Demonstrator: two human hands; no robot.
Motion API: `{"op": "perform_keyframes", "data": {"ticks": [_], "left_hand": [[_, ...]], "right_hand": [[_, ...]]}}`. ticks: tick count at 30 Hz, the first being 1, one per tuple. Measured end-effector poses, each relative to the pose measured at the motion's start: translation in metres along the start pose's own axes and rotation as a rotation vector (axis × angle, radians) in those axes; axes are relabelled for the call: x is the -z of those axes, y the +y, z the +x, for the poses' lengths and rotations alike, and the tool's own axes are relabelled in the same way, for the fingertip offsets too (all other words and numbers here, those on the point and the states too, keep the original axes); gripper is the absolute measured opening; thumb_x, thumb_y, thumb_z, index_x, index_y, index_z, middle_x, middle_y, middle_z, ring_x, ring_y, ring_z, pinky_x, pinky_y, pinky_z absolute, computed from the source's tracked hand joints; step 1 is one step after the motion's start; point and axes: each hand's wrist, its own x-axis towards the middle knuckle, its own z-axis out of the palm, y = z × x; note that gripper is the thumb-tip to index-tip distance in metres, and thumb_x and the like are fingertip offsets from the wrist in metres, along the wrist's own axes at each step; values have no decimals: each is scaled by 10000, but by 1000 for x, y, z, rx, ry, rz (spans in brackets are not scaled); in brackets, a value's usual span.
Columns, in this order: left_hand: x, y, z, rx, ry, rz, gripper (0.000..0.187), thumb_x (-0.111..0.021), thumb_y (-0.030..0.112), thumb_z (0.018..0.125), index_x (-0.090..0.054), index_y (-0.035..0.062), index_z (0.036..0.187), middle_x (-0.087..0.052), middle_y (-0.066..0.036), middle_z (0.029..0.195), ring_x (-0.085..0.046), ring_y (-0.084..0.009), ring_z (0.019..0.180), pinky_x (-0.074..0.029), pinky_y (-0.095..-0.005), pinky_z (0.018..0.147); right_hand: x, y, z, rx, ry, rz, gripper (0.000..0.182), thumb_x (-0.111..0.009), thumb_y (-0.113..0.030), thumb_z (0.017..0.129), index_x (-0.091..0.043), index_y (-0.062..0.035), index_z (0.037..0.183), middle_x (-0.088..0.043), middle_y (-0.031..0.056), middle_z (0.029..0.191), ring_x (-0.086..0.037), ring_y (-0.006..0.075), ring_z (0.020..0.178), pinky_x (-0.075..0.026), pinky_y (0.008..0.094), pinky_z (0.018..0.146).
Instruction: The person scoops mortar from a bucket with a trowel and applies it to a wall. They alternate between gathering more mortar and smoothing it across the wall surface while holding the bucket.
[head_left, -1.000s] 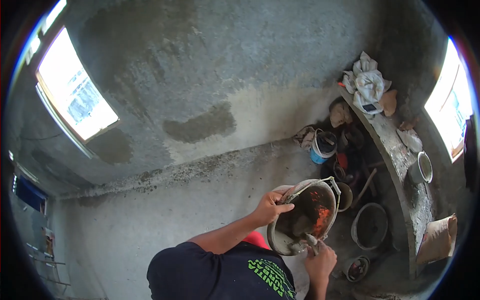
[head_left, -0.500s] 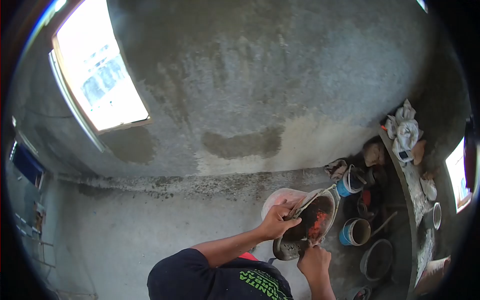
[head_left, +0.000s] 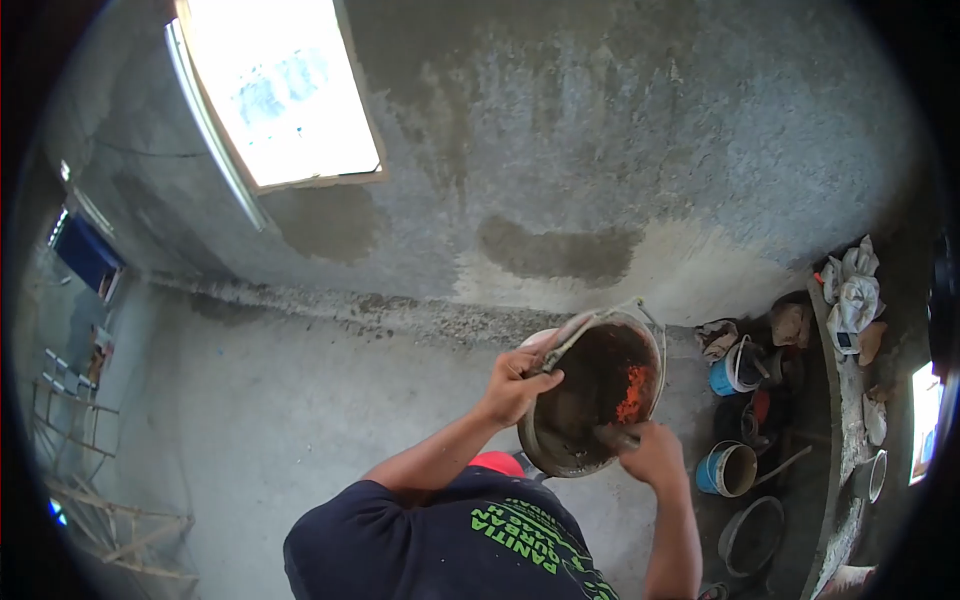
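A bucket (head_left: 585,385) is tilted with its mouth toward me; its inside is dark and grimy with a bright orange-red patch. My left hand (head_left: 517,388) is closed round the bucket's left rim, where the handle also runs. At the lower right of the mouth, my right hand (head_left: 655,455) is closed on a short, dark grey object, partly hidden by my fingers and too blurred to name. The object's end reaches inside the bucket. A pale pinkish surface shows slightly behind the bucket's upper left rim.
To the right stand a blue bucket (head_left: 735,365), another blue bucket (head_left: 712,470) and a dark round tub (head_left: 730,540). White sacks (head_left: 858,300) lie on a ledge (head_left: 850,440). Ahead is a cement wall (head_left: 560,150) with damp patches and a window (head_left: 285,90).
The bucket has turned, so its mouth faces me more fully. My right hand has moved up from below the rim to the mouth's lower right. The view has shifted too.
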Motion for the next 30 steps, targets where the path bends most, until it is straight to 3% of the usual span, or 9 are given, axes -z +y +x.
{"op": "perform_keyframes", "data": {"ticks": [4, 5, 8, 9, 13, 16, 23, 28, 30], "left_hand": [[40, 11, -23, 19, 20, 29, 252, -760, -16, 924, -765, -109, 1159, -687, -133, 1415, -602, -159, 1270, -446, -291, 1060], [30, 39, -28, 41, 54, -58, 127, -748, -38, 920, -772, -108, 1024, -666, -159, 1454, -575, -186, 1340, -434, -303, 1083], [71, 33, -39, -46, 104, 44, 49, -736, -61, 905, -736, -99, 874, -659, -179, 1464, -581, -192, 1342, -434, -304, 1078], [97, 24, -41, 29, 127, 88, 136, -727, -75, 888, -663, -100, 771, -639, -218, 1491, -589, -208, 1346, -440, -299, 1056], [101, 63, -37, -110, 190, 83, 146, -726, -78, 873, -653, -112, 752, -669, -231, 1434, -633, -217, 1252, -465, -296, 993], [141, 70, -32, -145, 205, 138, 101, -705, -72, 887, -760, -138, 940, -667, -200, 1421, -650, -219, 1198, -501, -331, 986], [231, 111, -9, -147, 232, 20, 243, -669, -93, 884, -744, -186, 1095, -576, -250, 1549, -630, -258, 1289, -486, -347, 1053], [303, 114, 3, -113, 219, 40, 286, -673, -95, 881, -742, -181, 1144, -579, -238, 1544, -630, -254, 1294, -487, -349, 1074], [320, 125, 13, -77, 298, -24, 117, -710, -68, 896, -747, -153, 967, -653, -170, 1435, -629, -166, 1140, -493, -311, 938]], "right_hand": [[30, -40, -8, 18, -3, -291, 305, -748, -368, 887, -828, -231, 1147, -779, 196, 928, -748, 432, 945, -589, 536, 826], [31, -52, -7, 57, 69, -333, 276, -732, -374, 902, -829, -245, 1126, -777, 194, 923, -746, 435, 938, -588, 539, 802], [16, -80, 1, 158, 162, -366, 339, -718, -333, 891, -791, -197, 1193, -771, 177, 888, -759, 415, 881, -586, 536, 738], [-3, -84, 4, 128, 139, -358, 339, -718, -333, 891, -791, -197, 1193, -771, 177, 888, -759, 415, 881, -586, 536, 738], [-66, -118, 6, 340, 135, -481, 363, -698, -254, 880, -734, -95, 1205, -766, 147, 912, -771, 373, 803, -589, 497, 676], [-68, -162, 7, 455, 42, -529, 244, -702, -197, 885, -728, -83, 1099, -746, 145, 834, -774, 340, 777, -582, 464, 606], [-80, -246, 69, 539, -23, -297, 296, -765, -367, 899, -786, -193, 1137, -755, 158, 839, -774, 362, 820, -598, 488, 678], [-89, -298, 164, 417, -104, -407, 264, -783, -369, 883, -810, -184, 1068, -776, 162, 893, -789, 324, 886, -615, 476, 738], [-76, -327, 175, 424, -39, -457, 241, -779, -354, 885, -806, -171, 1040, -774, 156, 885, -789, 321, 880, -615, 468, 730]]}}
